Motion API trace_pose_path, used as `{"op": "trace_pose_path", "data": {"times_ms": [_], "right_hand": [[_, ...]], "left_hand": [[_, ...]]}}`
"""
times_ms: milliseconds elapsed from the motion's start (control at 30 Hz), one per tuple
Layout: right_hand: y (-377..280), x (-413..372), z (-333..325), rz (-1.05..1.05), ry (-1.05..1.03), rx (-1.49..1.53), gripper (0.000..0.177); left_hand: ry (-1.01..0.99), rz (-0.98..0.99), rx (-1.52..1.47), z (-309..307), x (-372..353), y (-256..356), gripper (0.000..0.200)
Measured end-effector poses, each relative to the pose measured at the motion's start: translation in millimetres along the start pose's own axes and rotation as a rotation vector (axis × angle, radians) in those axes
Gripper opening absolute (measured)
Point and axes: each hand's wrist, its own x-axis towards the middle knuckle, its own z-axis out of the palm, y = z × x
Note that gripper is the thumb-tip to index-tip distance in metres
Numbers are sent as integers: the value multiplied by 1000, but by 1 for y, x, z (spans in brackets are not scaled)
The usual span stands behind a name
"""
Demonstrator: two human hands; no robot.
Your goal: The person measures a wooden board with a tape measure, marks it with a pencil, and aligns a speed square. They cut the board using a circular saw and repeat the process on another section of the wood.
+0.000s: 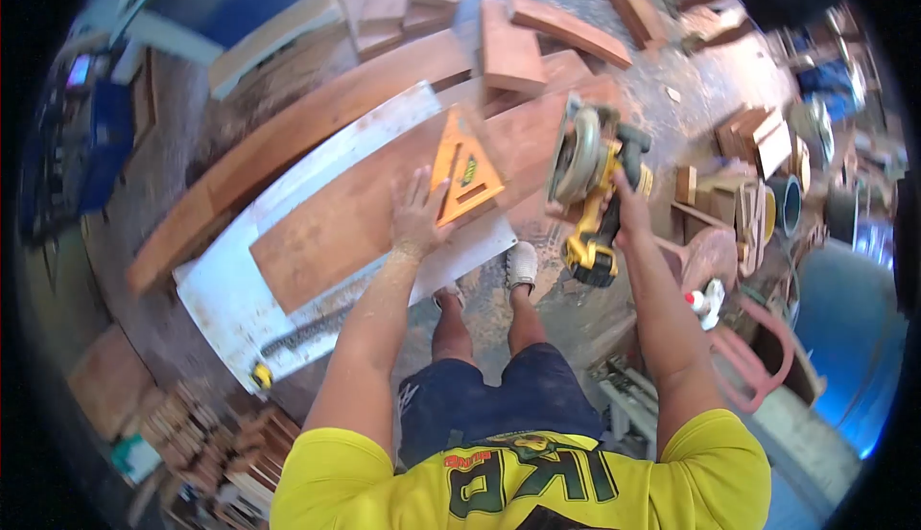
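My left hand (419,212) rests on a reddish-brown wooden board (336,228), its thumb side gripping the left edge of a yellow-orange speed square (470,180). The square lies near the board's right end. Under the board is a white panel (216,285). In my right hand (628,212) is a yellow-and-black cordless circular saw (580,161), held by its handle to the right of the square. The saw's blade guard faces up and left, and its battery points toward me. Whether the saw touches any wood cannot be made out.
A long curved timber (288,137) lies beyond the panel, with several wood blocks (511,50) farther off. A tape measure (261,375) sits at the panel's near left corner. Right of me stand a pink chair (763,357) and a blue drum (849,329). Wood scraps (254,453) are piled at lower left.
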Motion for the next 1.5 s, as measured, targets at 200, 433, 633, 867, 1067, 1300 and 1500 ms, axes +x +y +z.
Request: {"op": "trace_pose_path", "data": {"times_ms": [200, 433, 633, 867, 1067, 1300, 1500], "right_hand": [[84, -47, -135, 106, 257, 63, 21], [115, -72, -291, 208, 475, 322, 16], [95, -28, -422, 36, 536, 575, 17], [104, 96, -570, -109, 675, 922, 20], [164, 159, -667, -189, 802, 943, 32], [106, 129, -629, 40, 829, 767, 60], [123, 115, -548, 287, 585, 398, 52]], "left_hand": [[-26, -59, 144, -3, 1, 14, 83], [14, -193, -33, 5, 5, 27, 86], [-44, -278, -124, -19, 1, 72, 92], [38, -505, -38, -59, -58, 110, 90], [-51, -840, 289, -110, -138, 98, 90], [-68, -1172, 349, -139, -204, 79, 95], [146, -1367, 337, -118, -313, 33, 91]]}}
